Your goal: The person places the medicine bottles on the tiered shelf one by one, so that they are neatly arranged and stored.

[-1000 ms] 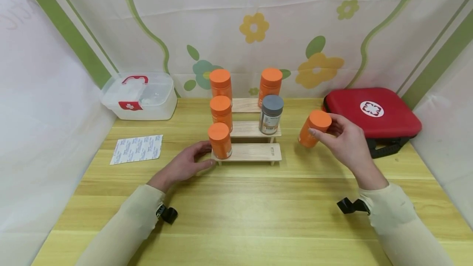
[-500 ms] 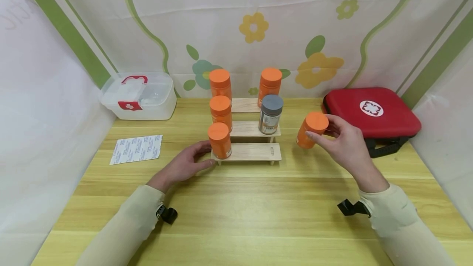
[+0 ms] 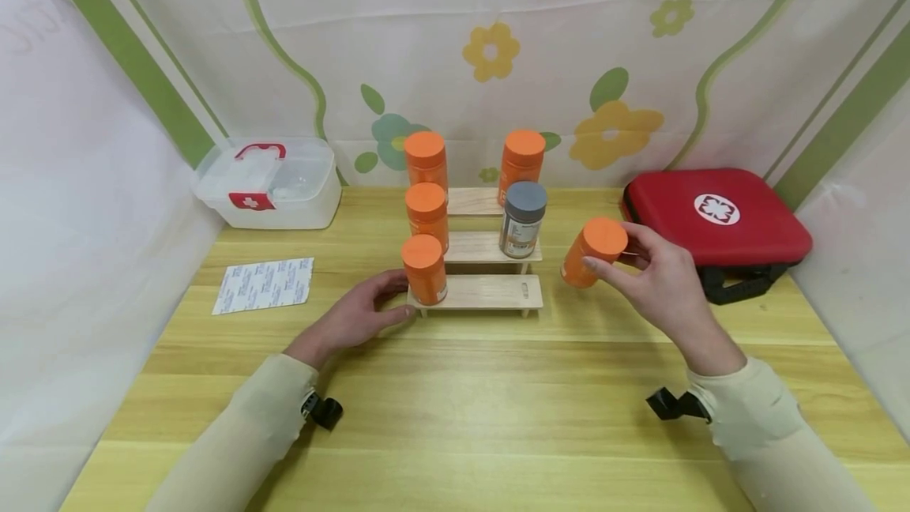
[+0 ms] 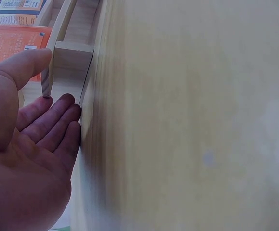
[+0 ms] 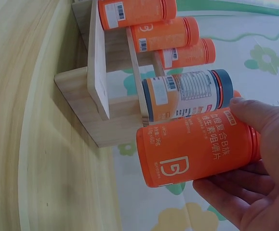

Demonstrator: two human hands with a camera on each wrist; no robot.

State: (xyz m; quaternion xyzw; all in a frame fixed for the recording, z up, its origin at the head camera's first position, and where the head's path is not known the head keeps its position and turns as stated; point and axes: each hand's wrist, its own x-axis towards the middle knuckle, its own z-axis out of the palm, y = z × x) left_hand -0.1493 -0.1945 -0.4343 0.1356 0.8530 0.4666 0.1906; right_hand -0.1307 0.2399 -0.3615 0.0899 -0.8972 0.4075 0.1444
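A stepped wooden shelf [image 3: 490, 291] stands mid-table. My left hand [image 3: 359, 313] holds its lowest step's left end, thumb at the front corner and fingers along the side; the left wrist view shows the thumb [image 4: 35, 62] at the board's edge. To the shelf's right, my right hand [image 3: 661, 279] grips an orange supplement bottle [image 3: 584, 263] near its cap, tilted and raised over the table. In the right wrist view, the lettered orange bottle [image 5: 192, 149] lies between thumb and fingers. A grey-capped bottle [image 3: 522, 224] stands on the middle step's right end.
Orange bottles [image 3: 424, 271] line the shelf's left side, one per step; another orange bottle [image 3: 521, 164] stands top right. A clear first-aid box [image 3: 306, 208] and blister pack [image 3: 263, 287] lie left. A red first-aid case [image 3: 768, 220] sits right, its black handle [image 3: 746, 288] toward me.
My right hand has brought the orange bottle slightly leftward and nearer the shelf. The left hand and the bottles on the shelf stay in place.
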